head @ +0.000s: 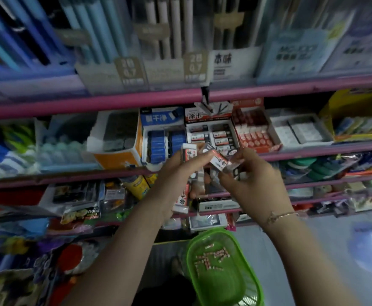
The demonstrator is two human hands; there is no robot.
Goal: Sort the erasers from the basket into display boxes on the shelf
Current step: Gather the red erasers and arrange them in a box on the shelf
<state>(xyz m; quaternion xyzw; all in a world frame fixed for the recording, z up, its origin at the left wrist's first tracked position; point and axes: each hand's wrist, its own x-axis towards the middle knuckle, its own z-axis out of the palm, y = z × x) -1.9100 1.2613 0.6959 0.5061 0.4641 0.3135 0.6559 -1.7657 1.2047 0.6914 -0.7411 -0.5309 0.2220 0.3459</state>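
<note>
Erasers point(186, 173) in white, red and black wrappers fill your left hand point(176, 177), whose fingers are curled round a loose stack of them, one standing up at the top and another hanging down near your wrist. Your right hand point(255, 180) is raised just beside it, its fingers pinching one more eraser point(218, 161) by the end, tilted and touching the bunch in your left. Both hands are held in front of the pink-edged shelf point(136, 100), just below the open display box point(211, 133) with red and white lettering, which already has matching erasers in rows. To its left sits a blue box point(164, 135) and to its right a red one point(254, 132). Below your arms, the green basket point(242, 286) is on the floor with a scatter of small pinkish pieces in it; you cannot tell what they are. A thin bracelet point(283, 216) circles your right wrist.
</note>
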